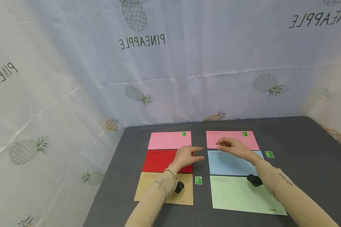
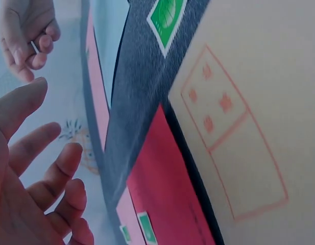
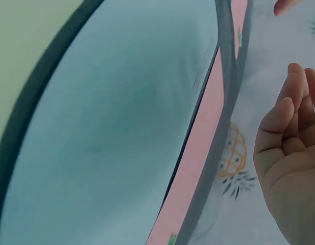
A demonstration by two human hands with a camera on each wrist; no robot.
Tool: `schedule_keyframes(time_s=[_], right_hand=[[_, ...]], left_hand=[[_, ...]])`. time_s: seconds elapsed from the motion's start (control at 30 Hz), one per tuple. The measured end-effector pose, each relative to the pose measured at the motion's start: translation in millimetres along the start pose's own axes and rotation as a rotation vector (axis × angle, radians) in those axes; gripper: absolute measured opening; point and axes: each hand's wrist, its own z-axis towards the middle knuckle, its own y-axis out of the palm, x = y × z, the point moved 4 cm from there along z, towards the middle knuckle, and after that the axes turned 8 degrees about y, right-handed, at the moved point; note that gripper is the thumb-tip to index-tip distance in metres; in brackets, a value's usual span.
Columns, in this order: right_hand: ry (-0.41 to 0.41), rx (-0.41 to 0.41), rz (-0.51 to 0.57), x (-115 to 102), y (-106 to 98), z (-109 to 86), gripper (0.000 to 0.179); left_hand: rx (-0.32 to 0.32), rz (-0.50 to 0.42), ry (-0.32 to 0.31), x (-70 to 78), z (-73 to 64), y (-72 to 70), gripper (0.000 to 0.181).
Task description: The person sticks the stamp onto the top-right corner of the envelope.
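My left hand [image 1: 186,156] hovers over the right part of the red envelope [image 1: 158,160], thumb and index finger apart, nothing between them. In the left wrist view its fingers are relaxed, and a green stamp [image 2: 147,228] sits at the red envelope's corner. My right hand [image 1: 233,147] is raised over the right pink envelope [image 1: 213,140] and the light blue envelope [image 1: 224,165]. Its fingers [image 3: 293,87] bend loosely with nothing visible in them. One loose green stamp [image 1: 269,154] lies right of the blue envelope, another stamp [image 1: 198,180] between the tan envelope [image 1: 147,186] and the green envelope [image 1: 233,195].
The left pink envelope [image 1: 167,141] bears a green stamp [image 1: 183,133] at its upper right, as the right pink one does with its stamp [image 1: 245,134]. Envelopes form two columns on the dark grey table [image 1: 113,176]. A pineapple-print curtain [image 1: 187,104] stands behind it.
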Motion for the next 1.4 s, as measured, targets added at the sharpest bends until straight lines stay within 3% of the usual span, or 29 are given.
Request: schedule_keyframes(time_s=[0.3,0.5,0.8,1.17,1.4], right_hand=[[0.075,-0.011,0.044,32,-19,-19.1,0.04],[0.106,0.038,0.007,56,-38,-31.8,0.041],[0.191,0.057,0.001,85,-56,-50.1,0.046],[0.249,0.106,-0.041,103,-73,-61.5,0.049],[0.342,0.16,-0.076,120,-86,-65.9,0.057]], left_hand=[[-0.087,0.01,-0.012,15.4,11.1,18.7,0.051],[-0.13,-0.008,0.001,22.9,16.5,31.8,0.054],[-0.19,0.059,-0.018,27.0,17.2,41.6,0.062],[-0.223,0.055,-0.042,22.1,19.0,49.3,0.063],[-0.219,-0.076,-0.103,17.1,22.4,45.8,0.066]])
